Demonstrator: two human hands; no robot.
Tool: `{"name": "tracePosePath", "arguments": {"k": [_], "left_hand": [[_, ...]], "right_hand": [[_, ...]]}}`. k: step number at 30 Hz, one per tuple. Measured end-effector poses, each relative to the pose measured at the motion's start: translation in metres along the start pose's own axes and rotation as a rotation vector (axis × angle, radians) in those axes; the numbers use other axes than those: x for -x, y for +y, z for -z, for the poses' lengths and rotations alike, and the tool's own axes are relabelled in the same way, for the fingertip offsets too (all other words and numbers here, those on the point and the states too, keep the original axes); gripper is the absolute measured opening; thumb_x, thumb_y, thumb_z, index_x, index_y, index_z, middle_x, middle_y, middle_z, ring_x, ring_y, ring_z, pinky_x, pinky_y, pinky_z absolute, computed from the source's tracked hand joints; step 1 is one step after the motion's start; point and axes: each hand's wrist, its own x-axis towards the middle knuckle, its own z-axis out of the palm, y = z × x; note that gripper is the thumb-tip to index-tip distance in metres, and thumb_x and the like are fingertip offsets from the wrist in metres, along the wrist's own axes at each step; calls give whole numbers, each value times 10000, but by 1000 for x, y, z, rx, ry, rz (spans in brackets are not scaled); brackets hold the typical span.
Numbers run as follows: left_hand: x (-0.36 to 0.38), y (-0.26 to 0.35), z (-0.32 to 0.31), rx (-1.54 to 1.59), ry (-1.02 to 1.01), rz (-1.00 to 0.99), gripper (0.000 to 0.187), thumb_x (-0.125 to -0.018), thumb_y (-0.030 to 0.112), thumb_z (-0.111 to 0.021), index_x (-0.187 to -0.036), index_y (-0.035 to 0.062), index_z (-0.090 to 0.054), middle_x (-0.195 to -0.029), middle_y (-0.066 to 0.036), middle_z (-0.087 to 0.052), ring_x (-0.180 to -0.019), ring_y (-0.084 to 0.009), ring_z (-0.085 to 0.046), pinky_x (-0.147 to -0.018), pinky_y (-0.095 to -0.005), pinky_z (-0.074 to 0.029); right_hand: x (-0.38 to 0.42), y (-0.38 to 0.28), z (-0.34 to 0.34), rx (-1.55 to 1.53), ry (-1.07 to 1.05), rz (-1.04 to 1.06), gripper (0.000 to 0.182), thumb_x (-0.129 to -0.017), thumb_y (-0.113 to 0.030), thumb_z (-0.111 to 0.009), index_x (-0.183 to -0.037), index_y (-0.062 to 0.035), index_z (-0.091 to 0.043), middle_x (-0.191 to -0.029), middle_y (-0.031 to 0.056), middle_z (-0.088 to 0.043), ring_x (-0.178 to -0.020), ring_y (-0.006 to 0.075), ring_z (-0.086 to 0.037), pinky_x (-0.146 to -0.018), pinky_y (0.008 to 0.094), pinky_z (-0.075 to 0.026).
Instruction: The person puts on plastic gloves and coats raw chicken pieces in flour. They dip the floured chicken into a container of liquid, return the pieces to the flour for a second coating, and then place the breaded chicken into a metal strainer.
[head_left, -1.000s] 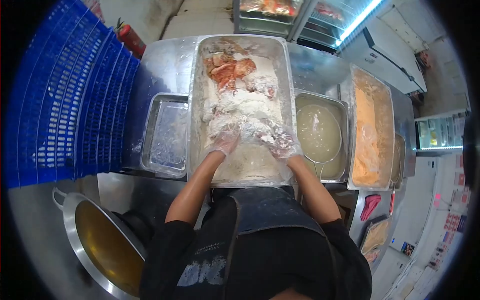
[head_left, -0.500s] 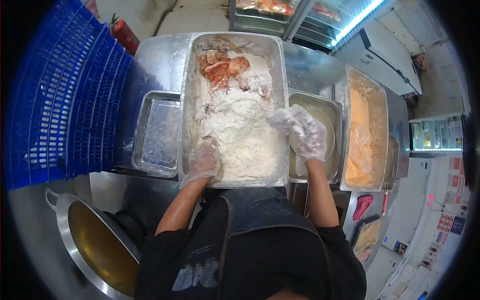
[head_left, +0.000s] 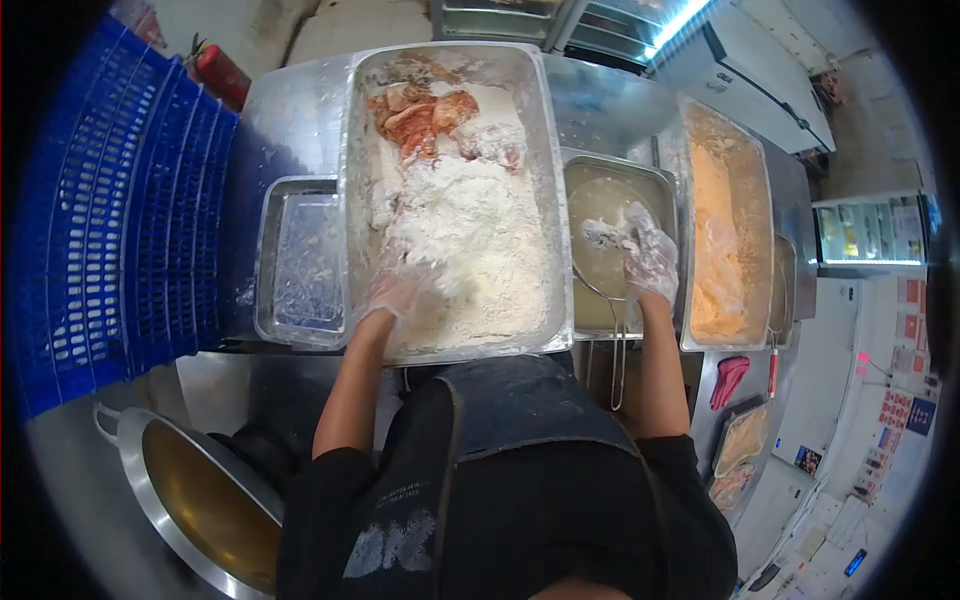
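My left hand (head_left: pixel 393 283), in a clear plastic glove, reaches into the white flour (head_left: pixel 480 240) at the left side of a deep metal tray (head_left: pixel 558 200). Flour and blur hide its fingers. Red marinated meat pieces (head_left: pixel 415 125) lie at the far end of that tray, some dusted white. My right hand (head_left: pixel 652 258), its glove caked with flour, is over a metal pan of cloudy liquid (head_left: pixel 600 185). It grips a flour-coated piece of meat (head_left: pixel 602 235) above a round wire strainer (head_left: pixel 590 283) in the pan, whose handle sticks out over the near edge.
Right of the pan stands a tray of orange breading (head_left: pixel 712 270); left of the flour is a shallow metal tray (head_left: pixel 300 262). Stacked blue crates (head_left: pixel 110 220) rise at far left. A large wok of oil (head_left: pixel 200 490) sits at lower left. A pink cloth (head_left: pixel 730 382) lies at right.
My right hand has moved from the flour tray's right rim to over the liquid pan, carrying the piece. My left hand has pushed farther into the flour. The camera view has shifted slightly.
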Motion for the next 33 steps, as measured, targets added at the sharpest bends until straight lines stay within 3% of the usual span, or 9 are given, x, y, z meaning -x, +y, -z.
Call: {"name": "tracePosePath", "arguments": {"k": [3,5,7,9,13,16,18,24,33], "left_hand": [[8,25,18,598,-80,120,576,-792,315,-577,-1261,34,-398,-1249,-157,-446,-1151,-270,-418,-978,-333,-313],[17,50,22,881,-101,81,542,-797,275,-574,-1242,13,-411,-1222,-140,-467,-1115,-241,-442,-954,-313,-334],[18,66,21,1163,-120,41,508,-802,235,-570,-1224,-8,-424,-1194,-123,-489,-1079,-211,-465,-930,-294,-354],[18,73,21,1356,-240,62,476,-799,173,-559,-1215,-13,-423,-1174,-93,-498,-992,-171,-509,-875,-266,-395],[5,58,-6,881,110,-66,428,-809,156,-544,-1200,11,-450,-1187,-88,-489,-1001,-149,-499,-861,-248,-398],[8,54,-7,1381,-61,-40,343,-848,242,-510,-1092,5,-555,-1033,-83,-582,-963,-154,-533,-807,-274,-432],[-3,40,-24,1044,260,-561,377,-862,267,-477,-1129,9,-535,-1101,-119,-564,-1053,-185,-502,-889,-280,-395],[9,67,8,598,-76,-148,501,-867,361,-446,-1283,87,-396,-1353,-108,-341,-1257,-237,-291,-1062,-325,-175],[20,74,15,272,66,-207,507,-843,298,-510,-1267,46,-392,-1296,-186,-384,-1144,-297,-434,-990,-339,-317]], "right_hand": [[-12,-74,49,-579,-332,-399,480,-845,-442,-448,-1126,-62,-534,-1049,99,-585,-978,220,-552,-849,354,-420],[8,-64,-30,-959,-364,54,573,-844,-514,-396,-1205,-75,-468,-1209,123,-483,-1109,235,-465,-954,355,-345],[-4,-130,13,-327,-630,266,647,-833,-538,-391,-1283,-74,-373,-1282,147,-405,-1179,255,-392,-1009,336,-281],[6,-130,-37,-642,-702,127,660,-831,-533,-401,-1291,-61,-358,-1257,162,-426,-1142,275,-422,-976,342,-318],[3,-155,-1,-875,-655,-218,696,-770,-457,-574,-1257,1,-382,-1117,175,-521,-964,278,-525,-805,358,-436],[-3,-153,2,-796,-514,-251,672,-700,-382,-687,-1195,6,-448,-1025,154,-554,-896,225,-539,-768,325,-445],[-3,-140,-23,-904,-459,-39,655,-687,-372,-697,-1169,3,-462,-1004,150,-554,-873,217,-535,-767,325,-439],[0,-150,-6,-751,-393,140,593,-720,-377,-667,-1162,-26,-484,-1075,143,-537,-944,255,-520,-816,342,-424],[-13,-136,-17,-1078,-979,-340,643,-830,-529,-424,-1273,-62,-404,-1247,148,-454,-1166,261,-400,-1012,342,-267]]}}
